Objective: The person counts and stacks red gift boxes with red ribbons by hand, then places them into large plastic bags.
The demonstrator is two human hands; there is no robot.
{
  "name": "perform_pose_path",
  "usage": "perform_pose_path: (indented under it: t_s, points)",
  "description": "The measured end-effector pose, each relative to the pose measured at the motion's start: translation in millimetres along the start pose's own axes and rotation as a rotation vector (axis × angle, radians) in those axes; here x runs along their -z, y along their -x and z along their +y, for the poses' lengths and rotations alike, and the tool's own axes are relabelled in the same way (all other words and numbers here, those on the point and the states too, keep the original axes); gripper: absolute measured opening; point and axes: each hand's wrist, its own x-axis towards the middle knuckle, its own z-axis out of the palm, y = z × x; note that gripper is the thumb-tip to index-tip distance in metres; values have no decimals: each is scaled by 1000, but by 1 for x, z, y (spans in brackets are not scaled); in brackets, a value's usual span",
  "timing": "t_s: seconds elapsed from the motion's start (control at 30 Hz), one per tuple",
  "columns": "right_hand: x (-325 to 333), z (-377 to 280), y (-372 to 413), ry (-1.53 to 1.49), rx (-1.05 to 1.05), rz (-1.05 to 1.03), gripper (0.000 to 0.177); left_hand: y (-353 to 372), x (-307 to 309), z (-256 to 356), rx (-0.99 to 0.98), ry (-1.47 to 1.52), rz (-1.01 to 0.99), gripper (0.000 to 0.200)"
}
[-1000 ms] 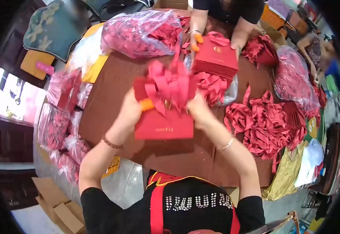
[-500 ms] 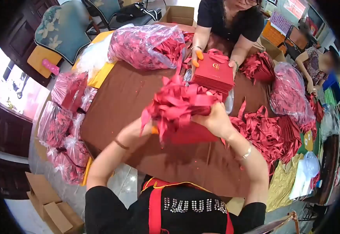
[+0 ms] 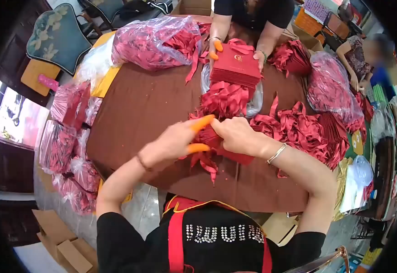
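A stack of red paper gift bags with ribbon handles (image 3: 239,155) is low over the brown-covered table in front of me. My right hand (image 3: 239,135) is closed on its upper edge, knuckles up. My left hand (image 3: 178,139) wears orange finger covers; its fingers are stretched and apart at the left side of the stack, one fingertip close to my right thumb. Red ribbons (image 3: 206,166) hang out beneath my left fingers. Just beyond, a person across the table holds another stack of red bags (image 3: 237,63) with a gold print, between both hands.
Loose ribboned bags (image 3: 298,136) pile up on the right, beside a filled plastic sack (image 3: 333,86). Another filled sack (image 3: 157,43) lies at the far left of the brown tablecloth (image 3: 139,109). Packed bundles (image 3: 64,141) stand left of the table. An opened carton (image 3: 64,241) sits on the floor.
The stack in my hands has come down from a raised position, its ribbons no longer bunched up on top. My left hand has moved from under it to its left side, fingers spread.
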Motion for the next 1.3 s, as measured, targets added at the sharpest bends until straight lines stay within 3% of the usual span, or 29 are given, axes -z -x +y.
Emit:
perform_pose_path:
  t_s: [0.07,0.1,0.17,0.2,0.27,0.3,0.4,0.43,0.47,0.57,0.7,0.73,0.77,0.83,0.87,0.9,0.97,1.0,1.03,1.13,1.17,1.23,1.3]
  points:
    - [19,-22,-17,155,-473,-502,32,18,19,-7,316,45,-303,74]
    - [18,-22,-17,158,-473,-505,32,20,32,-12,476,144,-450,77]
    - [13,-19,-17,180,-356,-472,32,43,44,-33,274,-155,-350,86]
    - [8,-18,-13,187,-305,-403,29,36,46,-25,282,-154,-345,86]
    - [5,-20,-13,190,-316,-392,29,5,47,10,264,539,62,98]
    - [4,-22,-11,198,-338,-374,30,-6,39,21,176,421,69,107]
    - [3,-21,0,181,-306,-324,21,-26,10,20,122,261,-22,109]
    - [-1,-19,5,189,-272,-292,17,-33,8,19,277,261,-267,110]
    - [-3,-18,11,175,-372,-308,11,-38,7,18,428,253,-513,110]
    - [-3,-15,18,173,-336,-217,11,-41,-3,13,270,61,-474,108]
    - [0,-11,16,177,-339,-190,13,-46,-12,2,344,31,-490,102]
    - [0,-13,16,171,-386,-242,20,-45,-13,2,334,55,-448,85]
    - [3,-13,17,180,-393,-236,20,-44,-14,2,321,53,-450,85]
    - [11,-13,20,121,-405,-243,31,-46,-11,8,395,-10,-506,99]
    - [12,-8,29,81,-373,-156,50,-47,-8,10,343,-27,-491,98]
    - [18,-9,36,90,-372,-149,50,-44,-11,6,335,-33,-488,98]
    - [31,-23,53,205,-536,-63,70,-39,-21,-7,316,-179,-563,95]
    - [39,-31,59,295,-600,-126,82,-44,-14,7,332,-186,-614,88]
    - [41,-30,71,301,-602,-126,82,-44,-14,9,326,-186,-611,88]
    - [27,-21,102,-34,-493,228,77,-44,-10,22,165,-292,-602,69]
    - [19,-23,107,-30,-504,235,77,-44,-13,24,153,-291,-610,69]
    - [1,-28,115,-316,-670,355,68,-44,-20,29,88,-448,-617,59]
    - [-11,-26,118,-306,-640,433,62,-48,-29,37,121,-487,-627,58]
